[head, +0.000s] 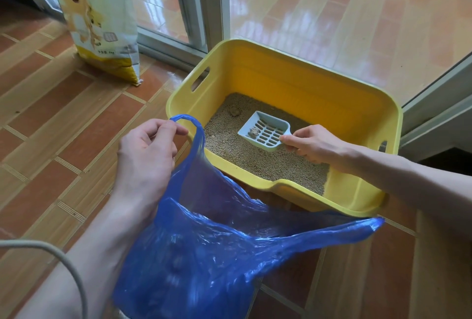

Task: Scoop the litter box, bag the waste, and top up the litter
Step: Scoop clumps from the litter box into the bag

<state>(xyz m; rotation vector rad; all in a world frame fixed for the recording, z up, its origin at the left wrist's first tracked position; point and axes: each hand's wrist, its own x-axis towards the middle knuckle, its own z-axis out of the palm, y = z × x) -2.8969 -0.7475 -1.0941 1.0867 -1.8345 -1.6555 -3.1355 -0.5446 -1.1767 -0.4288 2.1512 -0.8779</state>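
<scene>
- Blue plastic bag (pixel 204 249) fills the lower middle of the frame, its mouth gaping upward just in front of the litter box's near wall; a few dark lumps show through the film low in the bag.
- Grey cable (pixel 63 262) curves across the lower left corner, over the left forearm.
- Left hand (pixel 145 150), at middle left, pinches one loop handle of the bag between thumb and curled fingers and holds it up; the other handle (pixel 367 226) trails loose toward the right, below the box's near corner.
- Right hand (pixel 314 144), at middle right, reaches over the box and grips the short handle of a pale blue slotted litter scoop (pixel 265 131), fingers wrapped round it.
- The scoop is above the litter, tilted, with a small grey clump (pixel 253 132) lying in its left corner.
- Yellow litter box (pixel 332 104) sits on the tiled floor (pixel 63 119) right of centre, with a cut-out grip in its left wall; tan granular litter (pixel 255 160) covers its bottom, and a clump (pixel 235 111) sits near the back.
- A white and yellow litter sack (pixel 99 20) stands upright at the upper left, well apart from the box.
- A sliding door frame (pixel 196 4) runs behind the box, with shiny tiles beyond it.
</scene>
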